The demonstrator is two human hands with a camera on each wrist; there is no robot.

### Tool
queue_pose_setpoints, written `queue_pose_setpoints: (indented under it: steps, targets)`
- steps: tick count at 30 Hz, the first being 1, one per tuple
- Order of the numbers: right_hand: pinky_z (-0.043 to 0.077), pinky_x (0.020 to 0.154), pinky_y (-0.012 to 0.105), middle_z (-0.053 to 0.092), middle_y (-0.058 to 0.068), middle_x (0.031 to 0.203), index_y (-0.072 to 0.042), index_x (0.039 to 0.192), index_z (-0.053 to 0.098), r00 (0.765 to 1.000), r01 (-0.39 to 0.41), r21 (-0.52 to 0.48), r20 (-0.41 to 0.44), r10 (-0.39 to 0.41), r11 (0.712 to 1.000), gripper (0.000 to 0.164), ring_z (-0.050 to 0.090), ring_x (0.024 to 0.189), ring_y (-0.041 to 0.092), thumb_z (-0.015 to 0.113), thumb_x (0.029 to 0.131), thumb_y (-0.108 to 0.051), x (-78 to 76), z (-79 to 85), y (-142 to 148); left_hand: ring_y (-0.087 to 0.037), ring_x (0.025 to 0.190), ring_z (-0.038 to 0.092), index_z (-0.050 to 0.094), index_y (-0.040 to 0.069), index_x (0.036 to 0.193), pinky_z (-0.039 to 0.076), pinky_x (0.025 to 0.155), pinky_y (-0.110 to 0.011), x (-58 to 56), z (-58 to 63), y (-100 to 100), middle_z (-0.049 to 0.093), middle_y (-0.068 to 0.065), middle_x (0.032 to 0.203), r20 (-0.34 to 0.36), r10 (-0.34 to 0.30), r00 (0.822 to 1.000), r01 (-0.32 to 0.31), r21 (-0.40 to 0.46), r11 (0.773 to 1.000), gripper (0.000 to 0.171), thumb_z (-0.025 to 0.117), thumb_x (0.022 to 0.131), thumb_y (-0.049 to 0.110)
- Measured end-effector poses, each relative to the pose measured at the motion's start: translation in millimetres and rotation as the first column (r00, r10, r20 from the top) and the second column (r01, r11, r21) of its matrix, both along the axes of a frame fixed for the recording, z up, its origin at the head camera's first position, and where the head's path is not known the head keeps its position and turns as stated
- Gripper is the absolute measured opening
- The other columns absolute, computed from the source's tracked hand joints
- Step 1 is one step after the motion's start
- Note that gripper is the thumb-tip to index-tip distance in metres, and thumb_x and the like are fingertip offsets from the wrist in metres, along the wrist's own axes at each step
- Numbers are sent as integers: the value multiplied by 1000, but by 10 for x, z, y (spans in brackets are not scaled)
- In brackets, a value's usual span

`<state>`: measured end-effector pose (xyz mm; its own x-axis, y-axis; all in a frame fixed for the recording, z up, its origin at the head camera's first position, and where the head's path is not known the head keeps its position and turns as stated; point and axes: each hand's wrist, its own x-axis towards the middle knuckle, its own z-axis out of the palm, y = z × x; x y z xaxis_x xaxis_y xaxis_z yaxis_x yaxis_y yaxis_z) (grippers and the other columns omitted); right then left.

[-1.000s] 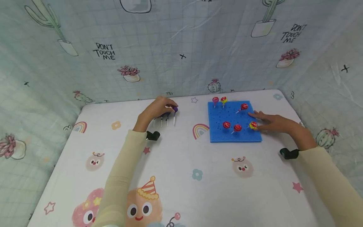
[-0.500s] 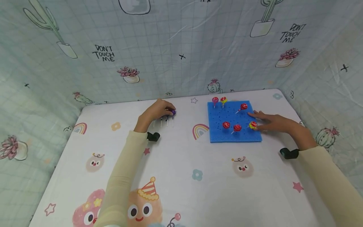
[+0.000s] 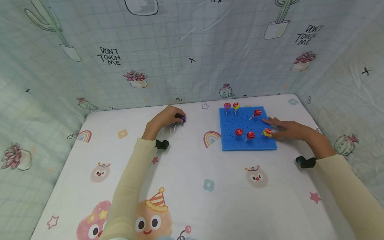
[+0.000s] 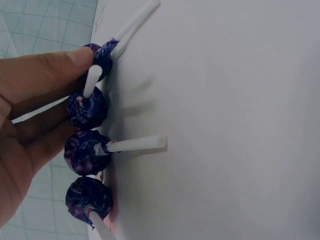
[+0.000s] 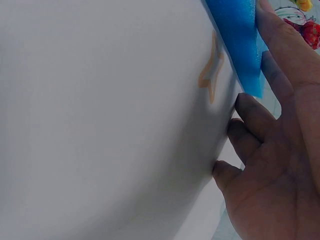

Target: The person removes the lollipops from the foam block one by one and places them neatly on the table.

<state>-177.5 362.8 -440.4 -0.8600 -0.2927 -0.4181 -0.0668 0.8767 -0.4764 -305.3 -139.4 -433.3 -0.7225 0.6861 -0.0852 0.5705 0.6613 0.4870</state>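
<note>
Fingers of the left hand (image 3: 166, 118) pinch a purple-wrapped ball lollipop (image 4: 105, 62) by its head, left of the square blue foam board (image 3: 231, 143); the right hand (image 3: 286, 130), fingers apart, touches the board's right edge, I judge, to steady it.

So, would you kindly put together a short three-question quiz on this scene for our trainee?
1. In the head view, how many lollipops can you see on the blue board?

2. What does the thumb of the left hand touch?
A) the blue board
B) a purple-wrapped lollipop
C) a pink-wrapped lollipop

3. True or false: in the head view, the right hand is at the left edge of the blue board.

Key:
1. Six.
2. B.
3. False; it is at the right edge.
</note>
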Motion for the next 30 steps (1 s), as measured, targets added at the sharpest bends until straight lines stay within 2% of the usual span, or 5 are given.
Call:
queue_pose_setpoints:
  steps: [12, 20, 25, 30]
  targets:
    - [12, 108, 81, 14, 28, 165, -17, 162, 27, 1000, -5, -6, -10, 5, 1000, 84, 7, 149, 55, 68, 95, -48, 9, 3, -16, -26, 119, 63, 71, 2, 125, 51, 103, -40, 12, 23, 8, 69, -14, 128, -3, -2, 1000, 1, -29, 1000, 30, 71, 96, 10]
    - [11, 107, 82, 13, 29, 165, -17, 161, 27, 1000, -9, -1, -12, 9, 1000, 84, 8, 148, 56, 67, 95, -49, 15, 26, -20, -28, 122, 61, 67, 1, 130, 49, 105, -42, 53, 114, 58, 67, -13, 131, -17, 23, 1000, -24, -21, 999, 31, 65, 101, 13]
    - [12, 107, 83, 12, 30, 164, -17, 162, 26, 1000, -11, 8, -3, 11, 1000, 85, 9, 148, 58, 67, 95, -50, 5, 42, -26, -28, 124, 60, 66, 2, 132, 48, 106, -42, 81, 226, 177, 67, -13, 131, -49, 32, 998, -32, 5, 999, 33, 64, 102, 14]
    - [12, 106, 83, 11, 30, 164, -17, 162, 26, 1000, -3, 4, 11, 3, 1000, 84, 8, 148, 58, 66, 95, -50, 7, 61, -31, -28, 125, 59, 64, 1, 133, 46, 108, -41, 100, 296, 377, 66, -15, 132, -79, 7, 997, -4, 44, 999, 34, 62, 103, 17]
